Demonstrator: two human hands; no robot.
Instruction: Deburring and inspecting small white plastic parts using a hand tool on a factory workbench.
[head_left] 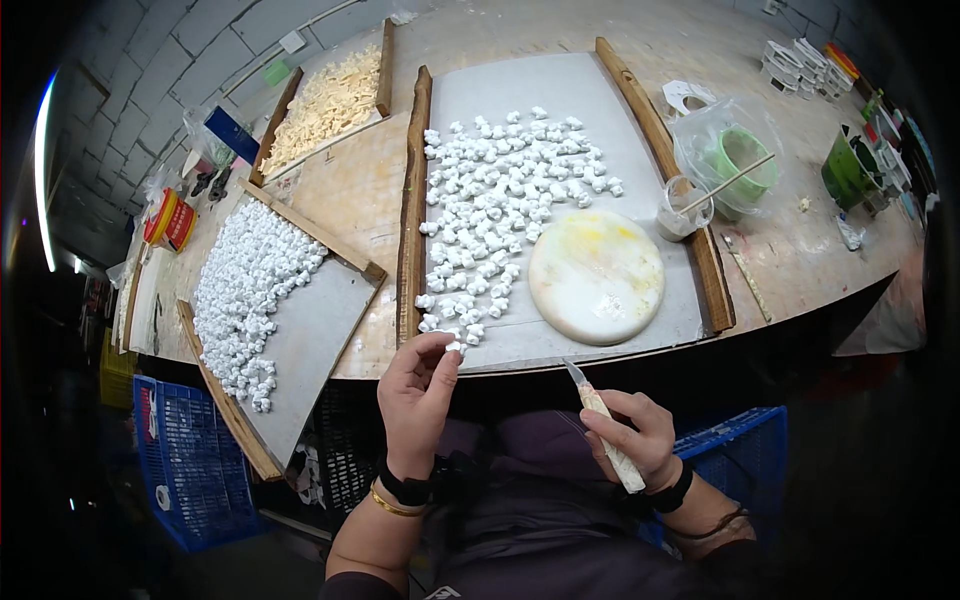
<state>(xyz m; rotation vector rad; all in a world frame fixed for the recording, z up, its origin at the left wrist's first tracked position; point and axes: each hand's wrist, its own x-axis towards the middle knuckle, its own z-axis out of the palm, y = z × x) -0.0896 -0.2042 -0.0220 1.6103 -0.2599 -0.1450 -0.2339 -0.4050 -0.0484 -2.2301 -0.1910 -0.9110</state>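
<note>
Just off the table's front edge, my left hand pinches a small white knobbly piece between thumb and fingers. Many like it lie in a loose spread of white pieces on the grey board beyond. My right hand is closed around a craft knife with a wrapped, pale handle. Its short blade points up and away from me, apart from the left hand. Between blade and spread rests a round white disc with yellow stains on top.
Wooden rails flank the board. At left a second board holds a dense heap of white pieces; behind is a tray of cream pieces. On the right stand a clear cup with a stick and a green bowl. Blue crates sit below.
</note>
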